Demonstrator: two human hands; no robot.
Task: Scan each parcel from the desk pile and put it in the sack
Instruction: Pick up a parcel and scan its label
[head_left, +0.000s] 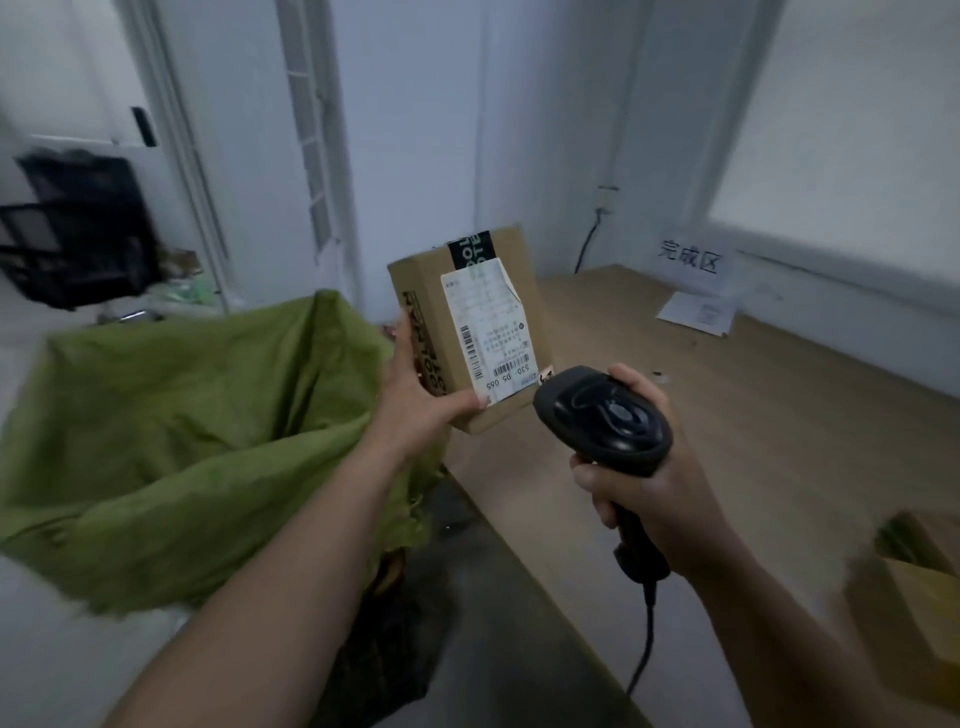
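My left hand (422, 387) grips a brown cardboard parcel (511, 260) from its left side and lower edge, holding it upright in the air. Its white shipping label with barcodes faces me. My right hand (655, 486) is closed around the handle of a black barcode scanner (605, 418), whose head sits just below and right of the label. A cable hangs from the handle. The green sack (182, 415) stands open to the left, below the parcel.
The wooden desk (753, 415) stretches right, with a white paper (696, 312) and a wall sign at its far end. More brown parcels (914, 587) lie at the desk's near right. A black crate stack (78, 234) stands far left.
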